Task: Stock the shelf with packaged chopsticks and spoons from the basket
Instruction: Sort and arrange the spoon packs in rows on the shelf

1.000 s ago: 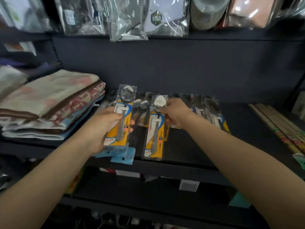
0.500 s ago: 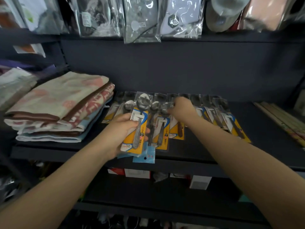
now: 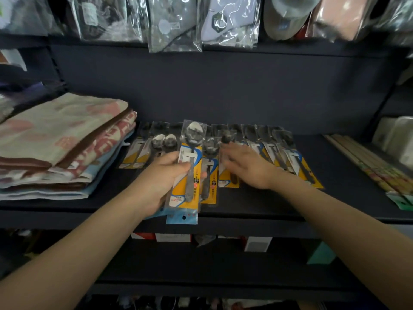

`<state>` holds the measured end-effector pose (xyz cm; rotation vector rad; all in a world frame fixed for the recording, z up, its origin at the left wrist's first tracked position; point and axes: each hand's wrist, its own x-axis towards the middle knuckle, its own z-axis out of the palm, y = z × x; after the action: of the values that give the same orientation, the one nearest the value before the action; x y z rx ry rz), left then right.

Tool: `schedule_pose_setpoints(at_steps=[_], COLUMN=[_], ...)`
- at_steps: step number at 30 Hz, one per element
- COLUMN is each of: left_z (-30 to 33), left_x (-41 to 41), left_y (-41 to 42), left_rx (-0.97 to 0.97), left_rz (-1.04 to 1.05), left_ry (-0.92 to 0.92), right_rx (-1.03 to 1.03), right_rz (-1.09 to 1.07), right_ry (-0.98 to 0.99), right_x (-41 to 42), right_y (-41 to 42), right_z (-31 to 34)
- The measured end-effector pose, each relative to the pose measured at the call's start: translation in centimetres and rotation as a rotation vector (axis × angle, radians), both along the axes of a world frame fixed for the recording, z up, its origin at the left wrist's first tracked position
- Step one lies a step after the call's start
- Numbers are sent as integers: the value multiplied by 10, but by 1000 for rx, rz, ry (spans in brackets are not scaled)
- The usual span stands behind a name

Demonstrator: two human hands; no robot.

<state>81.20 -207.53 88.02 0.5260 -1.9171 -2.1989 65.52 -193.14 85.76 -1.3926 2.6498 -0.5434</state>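
Now left hand (image 3: 161,177) grips spoon pack (image 3: 188,173) overhanging shelf (image 3: 268,217) edge; right hand (image 3: 250,164) fingers loose over row.

Left arm: reaches forward from the lower left corner.
Left hand (image 3: 159,182): fingers curled round a held pack, thumb on top.
Right arm: extends from the lower right corner.
Right hand (image 3: 247,165): palm down, fingers spread and blurred.

No legible text or labels
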Motion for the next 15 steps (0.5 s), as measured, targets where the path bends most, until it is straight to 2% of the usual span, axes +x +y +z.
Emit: schedule_pose_setpoints(at_steps=[2,4,5,7,11,12,15], left_z=[-1,-4,-5,-5,2,2,-4], left_x=[-3,-8,-9,-11,-9,-8,-10], left_y=[7,16,21,28,17,12,7], left_rx=[-79,-215,-314,-534,-1268,-1401,-1615], left_rz=[-61,-135,-178,-279,-354,-361,-453], left_ry=[-17,-31,-34,-25,-78,-96,-98], right_rx=[-450,-715,-762,-755,-696,-671,-722], right_rz=[-131,-246,-274,-309,-440,-485,-561], right_ry=[-346,-626,-693,-694,-682,-694,-766], right_x=[5,4,2,-6,-37,-43,-48], right_y=[-4,-11,-14,-13,10,16,18], right_z=[8,16,17,18,17,15,17])
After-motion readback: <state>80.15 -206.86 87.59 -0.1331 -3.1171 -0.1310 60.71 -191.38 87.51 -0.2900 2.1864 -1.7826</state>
